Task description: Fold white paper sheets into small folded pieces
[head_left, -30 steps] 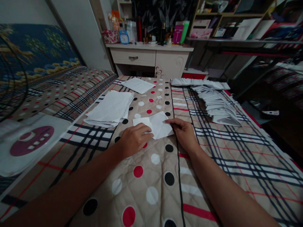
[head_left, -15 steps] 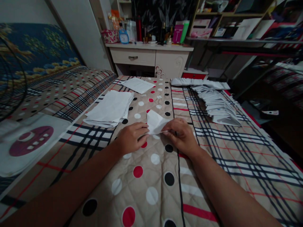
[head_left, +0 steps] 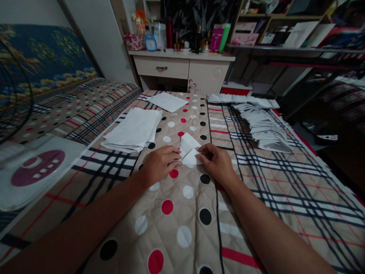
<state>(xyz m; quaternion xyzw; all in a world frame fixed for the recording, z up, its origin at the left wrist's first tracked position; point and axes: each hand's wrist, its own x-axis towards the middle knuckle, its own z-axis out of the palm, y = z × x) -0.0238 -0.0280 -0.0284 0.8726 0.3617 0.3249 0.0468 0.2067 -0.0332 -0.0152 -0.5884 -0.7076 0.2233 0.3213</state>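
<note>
Folded white paper (head_left: 188, 144) lies on the patterned bedspread (head_left: 186, 214), between the fingers of the left hand (head_left: 159, 164) and those of the right hand (head_left: 219, 161). Around them, from large to small, are the pale dresser (head_left: 159, 68) far beyond the fingers, a stack of white sheets (head_left: 132, 129) beyond the left ones, and a flat white sheet (head_left: 167, 102) farther out. The right fingers pinch the paper's near-right edge, while the left ones sit close together on its left edge, whether pinching or pressing I cannot tell.
</note>
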